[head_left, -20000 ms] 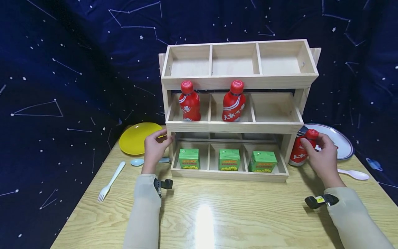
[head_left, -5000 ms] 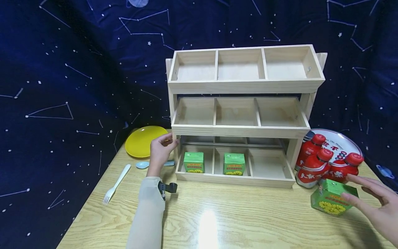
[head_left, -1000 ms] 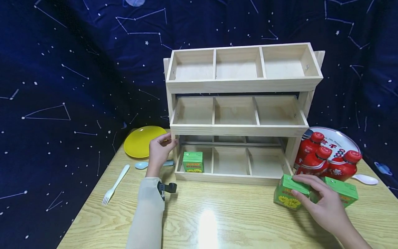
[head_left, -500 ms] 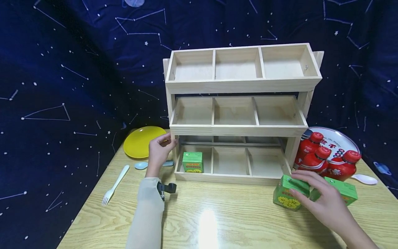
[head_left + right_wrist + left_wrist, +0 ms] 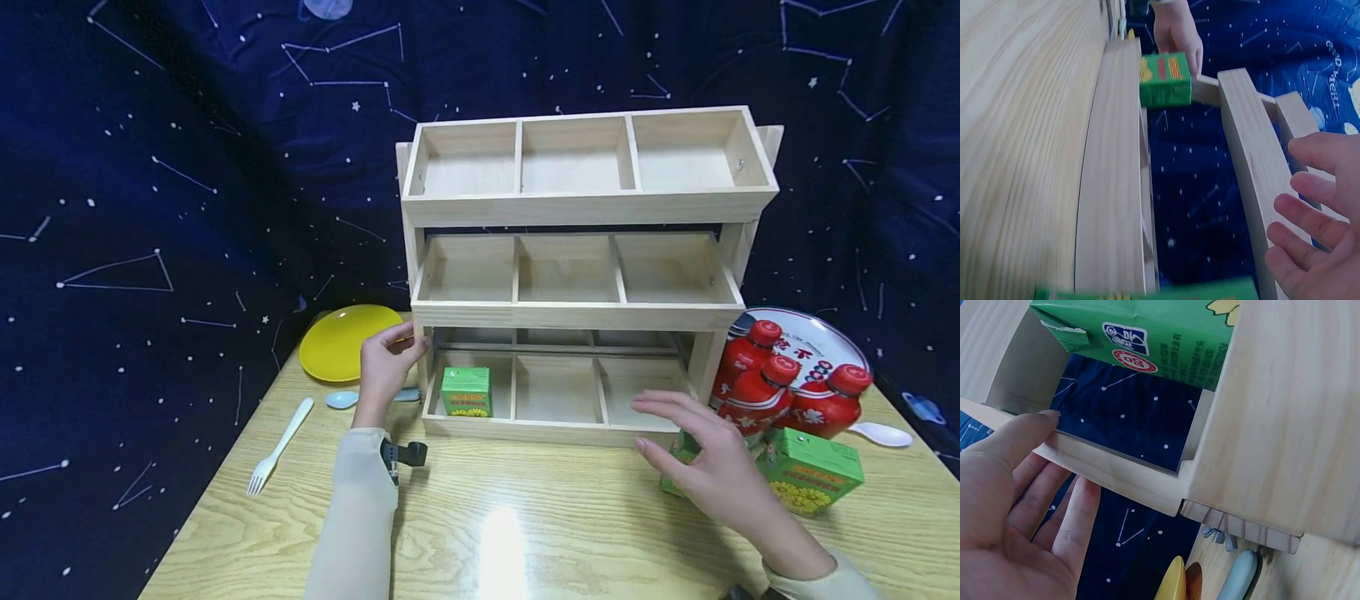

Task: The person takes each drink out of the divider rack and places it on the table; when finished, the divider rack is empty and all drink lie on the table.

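Note:
My left hand (image 5: 384,371) grips the left upright of a three-tier wooden shelf rack (image 5: 577,317), with thumb and fingers on either side of the wood (image 5: 1110,462) in the left wrist view. One green drink carton (image 5: 466,392) stands in the bottom tier's left compartment. My right hand (image 5: 708,462), fingers spread and holding nothing, is in front of the bottom tier's right end. It partly hides a second green carton (image 5: 678,461) on the table. A third green carton (image 5: 813,471) stands right of that one. In the right wrist view the fingers (image 5: 1307,215) are apart from the rack.
Three red bottles (image 5: 757,392) stand together right of the rack, before a white plate (image 5: 817,329). A white spoon (image 5: 881,433) lies beside them. On the left are a yellow plate (image 5: 337,346), a blue spoon (image 5: 342,400) and a white fork (image 5: 277,450).
Over 20 seconds the red bottles left the middle tier and two cartons left the bottom tier for the table's right. Just now my right hand let go of the second carton and moved left.

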`<state>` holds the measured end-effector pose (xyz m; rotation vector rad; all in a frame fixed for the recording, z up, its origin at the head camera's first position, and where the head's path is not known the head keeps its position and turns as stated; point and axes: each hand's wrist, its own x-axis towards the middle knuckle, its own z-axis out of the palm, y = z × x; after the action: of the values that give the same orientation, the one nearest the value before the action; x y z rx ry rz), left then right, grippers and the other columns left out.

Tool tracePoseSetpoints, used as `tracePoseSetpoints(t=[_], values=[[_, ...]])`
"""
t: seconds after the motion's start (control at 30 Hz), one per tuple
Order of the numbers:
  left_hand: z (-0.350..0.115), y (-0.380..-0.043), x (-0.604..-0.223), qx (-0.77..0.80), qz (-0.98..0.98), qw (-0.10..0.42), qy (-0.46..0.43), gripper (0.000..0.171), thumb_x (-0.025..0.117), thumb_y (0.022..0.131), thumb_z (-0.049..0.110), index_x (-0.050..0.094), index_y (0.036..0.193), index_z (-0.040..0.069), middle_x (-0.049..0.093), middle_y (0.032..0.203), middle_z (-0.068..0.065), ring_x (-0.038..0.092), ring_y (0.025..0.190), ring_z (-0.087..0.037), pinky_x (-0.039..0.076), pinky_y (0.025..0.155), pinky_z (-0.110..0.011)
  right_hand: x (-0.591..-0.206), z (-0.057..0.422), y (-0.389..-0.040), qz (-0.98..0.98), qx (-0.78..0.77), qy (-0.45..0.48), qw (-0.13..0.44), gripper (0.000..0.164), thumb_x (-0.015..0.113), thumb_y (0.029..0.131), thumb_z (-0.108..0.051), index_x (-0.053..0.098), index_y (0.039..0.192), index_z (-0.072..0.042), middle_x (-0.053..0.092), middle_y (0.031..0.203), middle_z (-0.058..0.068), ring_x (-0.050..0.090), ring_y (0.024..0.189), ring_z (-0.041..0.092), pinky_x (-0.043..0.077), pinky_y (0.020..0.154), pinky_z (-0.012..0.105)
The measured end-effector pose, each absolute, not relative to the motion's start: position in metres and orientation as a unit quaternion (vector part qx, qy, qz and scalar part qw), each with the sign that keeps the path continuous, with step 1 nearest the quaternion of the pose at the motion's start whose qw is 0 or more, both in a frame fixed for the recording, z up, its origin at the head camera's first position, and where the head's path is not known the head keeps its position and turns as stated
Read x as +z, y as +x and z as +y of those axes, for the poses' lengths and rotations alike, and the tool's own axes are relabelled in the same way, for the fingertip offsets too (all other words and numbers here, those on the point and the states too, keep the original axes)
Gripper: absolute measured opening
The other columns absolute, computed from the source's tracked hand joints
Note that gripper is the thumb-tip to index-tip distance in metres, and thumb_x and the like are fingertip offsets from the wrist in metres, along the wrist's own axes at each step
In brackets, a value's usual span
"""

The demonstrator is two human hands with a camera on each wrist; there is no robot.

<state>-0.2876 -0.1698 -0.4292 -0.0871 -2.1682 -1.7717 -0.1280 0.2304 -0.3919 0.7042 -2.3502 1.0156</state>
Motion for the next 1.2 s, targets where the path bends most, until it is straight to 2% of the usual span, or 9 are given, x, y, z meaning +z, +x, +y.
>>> tracePoseSetpoints(t=[0.17, 0.37, 0.53, 0.67, 0.93, 1.2], values=[[-0.171, -0.287, -0.429, -0.62, -0.766, 0.168, -0.031, 0.041, 0.083, 0.081, 0.023, 0.072, 0.118, 0.008, 0.069, 0.115, -0.008, 0.068, 0.101, -0.024, 0.057, 0.087, -0.035, -0.395, 0.206, -0.139, -0.849, 0.39, 0.272, 0.229, 0.052, 0.083, 0.076, 0.0, 0.067, 0.123, -0.015, 0.063, 0.125, 0.002, 0.054, 0.119, 0.009, 0.036, 0.099, 0.009], [-0.173, -0.287, -0.429, -0.626, -0.761, 0.165, -0.032, 0.041, 0.083, 0.081, 0.022, 0.072, 0.118, 0.007, 0.069, 0.114, -0.009, 0.068, 0.102, -0.026, 0.057, 0.087, -0.035, -0.401, 0.178, -0.154, -0.842, 0.421, 0.281, 0.189, 0.049, 0.082, 0.081, -0.007, 0.065, 0.127, -0.014, 0.061, 0.13, 0.001, 0.054, 0.122, 0.017, 0.037, 0.104, 0.015], [-0.173, -0.287, -0.43, -0.63, -0.758, 0.165, -0.031, 0.04, 0.083, 0.081, 0.019, 0.072, 0.118, 0.007, 0.07, 0.114, -0.009, 0.068, 0.101, -0.026, 0.057, 0.086, -0.033, -0.406, 0.159, -0.169, -0.844, 0.43, 0.277, 0.162, 0.049, 0.08, 0.083, -0.012, 0.063, 0.13, -0.013, 0.059, 0.132, 0.002, 0.054, 0.122, 0.021, 0.045, 0.104, 0.036], [-0.173, -0.289, -0.431, -0.633, -0.755, 0.169, -0.037, 0.04, 0.084, 0.081, 0.019, 0.072, 0.117, 0.006, 0.07, 0.113, -0.009, 0.069, 0.099, -0.025, 0.057, 0.085, -0.033, -0.41, 0.145, -0.18, -0.848, 0.439, 0.265, 0.135, 0.048, 0.078, 0.087, -0.019, 0.062, 0.131, -0.013, 0.058, 0.134, 0.001, 0.053, 0.124, 0.023, 0.046, 0.101, 0.05], [-0.172, -0.289, -0.43, -0.627, -0.761, 0.165, -0.03, 0.041, 0.083, 0.081, 0.021, 0.072, 0.118, 0.008, 0.069, 0.115, -0.007, 0.068, 0.101, -0.024, 0.057, 0.086, -0.033, -0.415, 0.11, -0.205, -0.832, 0.465, 0.283, 0.108, 0.051, 0.08, 0.084, -0.014, 0.062, 0.131, -0.008, 0.057, 0.136, 0.004, 0.05, 0.127, 0.024, 0.049, 0.099, 0.047], [-0.17, -0.288, -0.428, -0.628, -0.76, 0.165, -0.028, 0.039, 0.083, 0.082, 0.019, 0.072, 0.117, 0.007, 0.069, 0.114, -0.008, 0.068, 0.101, -0.024, 0.057, 0.086, -0.033, -0.419, 0.076, -0.226, -0.835, 0.467, 0.281, 0.077, 0.055, 0.08, 0.084, -0.016, 0.058, 0.135, -0.011, 0.056, 0.135, 0.003, 0.054, 0.121, 0.024, 0.05, 0.097, 0.047]])
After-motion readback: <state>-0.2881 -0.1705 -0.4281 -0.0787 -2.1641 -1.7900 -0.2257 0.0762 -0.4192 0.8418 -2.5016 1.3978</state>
